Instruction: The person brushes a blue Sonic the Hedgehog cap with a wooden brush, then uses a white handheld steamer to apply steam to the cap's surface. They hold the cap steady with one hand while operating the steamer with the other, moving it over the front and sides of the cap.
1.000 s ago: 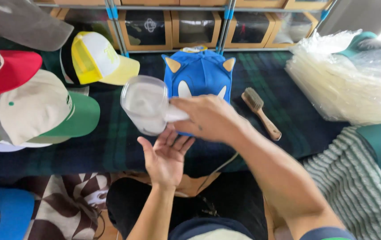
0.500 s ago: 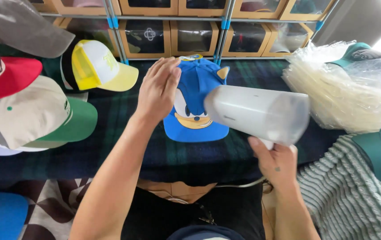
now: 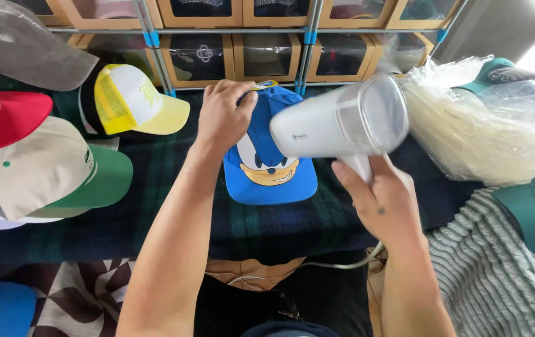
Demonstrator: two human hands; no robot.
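Nearby, yellow cap (image 3: pixel 131 103), green-brimmed cap (image 3: pixel 61 171), plastic bags (image 3: pixel 486 134) beside blue cap (image 3: pixel 270 168).

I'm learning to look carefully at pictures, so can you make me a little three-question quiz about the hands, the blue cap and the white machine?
1. True or false: the left hand rests on top of the blue cap.
2. What does the right hand hold? A) a wooden brush B) a white handheld steamer C) a yellow cap
3. Fill the gap: the blue cap lies on a dark plaid ____.

Key
1. True: the fingers lie over the cap's crown.
2. B: the right hand grips its handle, and its body points towards the blue cap.
3. Cloth: it covers the surface under the caps.
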